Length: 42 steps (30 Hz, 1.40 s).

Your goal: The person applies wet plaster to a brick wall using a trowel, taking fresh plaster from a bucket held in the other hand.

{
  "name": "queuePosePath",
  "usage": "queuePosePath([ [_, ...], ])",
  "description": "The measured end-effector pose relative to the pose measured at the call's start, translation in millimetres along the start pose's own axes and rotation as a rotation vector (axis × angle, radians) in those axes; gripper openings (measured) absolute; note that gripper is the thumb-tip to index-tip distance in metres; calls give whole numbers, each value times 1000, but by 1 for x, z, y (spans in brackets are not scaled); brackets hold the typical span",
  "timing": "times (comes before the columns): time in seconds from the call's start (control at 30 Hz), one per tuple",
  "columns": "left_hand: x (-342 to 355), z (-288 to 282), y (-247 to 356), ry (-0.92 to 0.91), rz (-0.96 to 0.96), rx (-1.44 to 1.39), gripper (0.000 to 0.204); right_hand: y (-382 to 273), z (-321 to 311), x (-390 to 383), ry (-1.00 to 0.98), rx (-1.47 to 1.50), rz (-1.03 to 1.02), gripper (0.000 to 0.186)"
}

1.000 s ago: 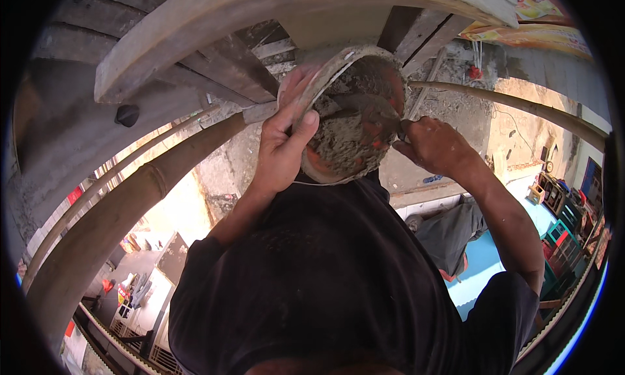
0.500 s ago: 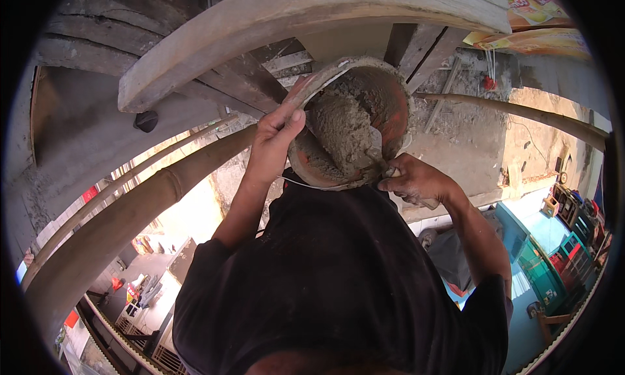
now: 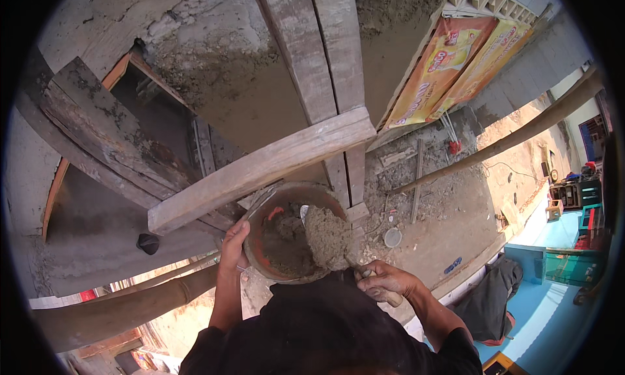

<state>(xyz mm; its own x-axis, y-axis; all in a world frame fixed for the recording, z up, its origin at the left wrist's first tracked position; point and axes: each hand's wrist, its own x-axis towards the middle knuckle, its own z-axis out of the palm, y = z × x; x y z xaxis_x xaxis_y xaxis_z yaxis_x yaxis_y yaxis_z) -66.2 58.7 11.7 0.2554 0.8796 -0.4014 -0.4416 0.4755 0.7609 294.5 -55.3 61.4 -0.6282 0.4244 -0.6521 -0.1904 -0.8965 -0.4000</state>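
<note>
My left hand (image 3: 233,245) is wrapped round the left rim of a round, cement-caked bucket (image 3: 260,238), orange showing inside, just below a wooden crosspiece (image 3: 260,166). My right hand (image 3: 384,280) is closed round the handle of a trowel (image 3: 305,214) at the bucket's lower right. A heap of wet grey mortar (image 3: 329,238) covers most of the blade over the bucket's right half, and more mortar lies inside the bucket. My dark shirt is just beneath it.
Two upright planks (image 3: 338,62) cross grey plastered wall (image 3: 247,95). Weathered boards (image 3: 111,127) are at left. Bamboo poles (image 3: 475,157) run either side of me. An orange-yellow banner (image 3: 449,75) hangs upper right. Far below lie rubble-strewn ground (image 3: 403,245), blue surfaces and stacked items.
The view has tilted up, showing more planks, wall and banner; the bucket and both hands sit lower in the picture. The trowel's mortar heap now stands at the bucket's right.
</note>
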Motion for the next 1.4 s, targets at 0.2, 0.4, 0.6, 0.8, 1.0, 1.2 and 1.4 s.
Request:
queuePosePath([
  [0.2,-4,5,14,31,3,121,38,-14,6,-68,176,269,-745,17],
  [0.4,-5,12,21,35,4,109,41,-118,-10,-64,570,185,-1757,16],
  [0.6,-7,10,14,0,-6,3,52,-246,-75,-29,1272,267,-2584,8],
  [0.8,-8,8,7,-12,77,9,58,-365,-138,144,1720,-412,-2327,10],
  [1.0,-17,-6,6,93,90,-16,48,-141,-207,243,1343,-962,-1311,19],
  [1.2,-16,-3,1,78,66,-49,33,41,-181,49,1431,-928,-786,20],
  [1.4,-32,26,-2,39,141,-90,37,13,-46,-79,977,-1416,-521,29],
])
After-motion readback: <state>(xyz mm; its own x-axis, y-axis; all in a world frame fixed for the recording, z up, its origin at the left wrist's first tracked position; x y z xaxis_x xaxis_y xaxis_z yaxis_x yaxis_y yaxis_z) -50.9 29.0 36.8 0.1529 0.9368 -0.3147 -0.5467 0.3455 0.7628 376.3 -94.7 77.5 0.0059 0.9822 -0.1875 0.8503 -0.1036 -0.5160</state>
